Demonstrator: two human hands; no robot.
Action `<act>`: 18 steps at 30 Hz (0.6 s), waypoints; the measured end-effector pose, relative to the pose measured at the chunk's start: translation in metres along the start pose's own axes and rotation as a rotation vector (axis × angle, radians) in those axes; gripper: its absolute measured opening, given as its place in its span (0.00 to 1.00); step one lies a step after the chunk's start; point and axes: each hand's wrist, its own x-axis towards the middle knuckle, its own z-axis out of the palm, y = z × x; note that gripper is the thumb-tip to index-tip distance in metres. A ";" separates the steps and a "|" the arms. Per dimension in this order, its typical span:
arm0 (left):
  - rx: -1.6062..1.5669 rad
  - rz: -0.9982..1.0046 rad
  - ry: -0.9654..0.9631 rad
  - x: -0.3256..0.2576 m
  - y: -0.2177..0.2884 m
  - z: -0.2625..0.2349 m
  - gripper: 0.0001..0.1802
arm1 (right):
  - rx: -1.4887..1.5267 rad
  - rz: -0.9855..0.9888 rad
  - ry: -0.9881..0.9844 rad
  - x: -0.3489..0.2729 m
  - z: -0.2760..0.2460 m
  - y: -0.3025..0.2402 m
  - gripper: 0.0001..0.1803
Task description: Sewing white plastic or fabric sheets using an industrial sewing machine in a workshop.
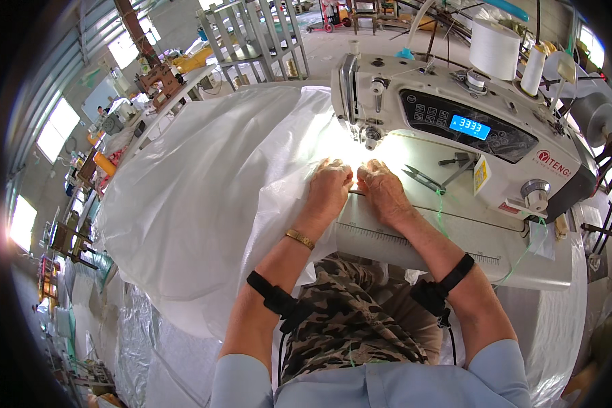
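Note:
A white industrial sewing machine (493,160) stands in front of me, its lamp glaring over the needle area. Just below the needle, my left hand (328,189) is closed, fingertips pinched on the edge of a large translucent white plastic sheet (204,183). The sheet spreads over the table to the left and hangs down its front. Close beside it, my right hand (384,192) is closed too, thumb and fingers pressed together; what they pinch is lost in the glare. Thread snips (423,179) lie on the machine bed to the right of that hand.
Green thread (440,211) trails from the snips. A ruler strip (415,238) runs along the table's front. Thread cones (494,49) stand behind the machine head. Beyond are a grey metal rack (255,41) and a brown sewing machine (162,83) on another table.

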 end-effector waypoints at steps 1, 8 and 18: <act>0.040 0.032 0.012 -0.001 0.000 0.001 0.05 | -0.067 -0.010 -0.012 0.000 0.001 0.000 0.09; 0.264 0.231 -0.072 -0.015 -0.002 -0.002 0.07 | -0.265 -0.071 -0.096 -0.007 0.002 0.001 0.12; 0.268 0.250 -0.129 -0.015 -0.017 0.001 0.10 | -0.312 -0.073 -0.013 -0.010 -0.005 -0.004 0.12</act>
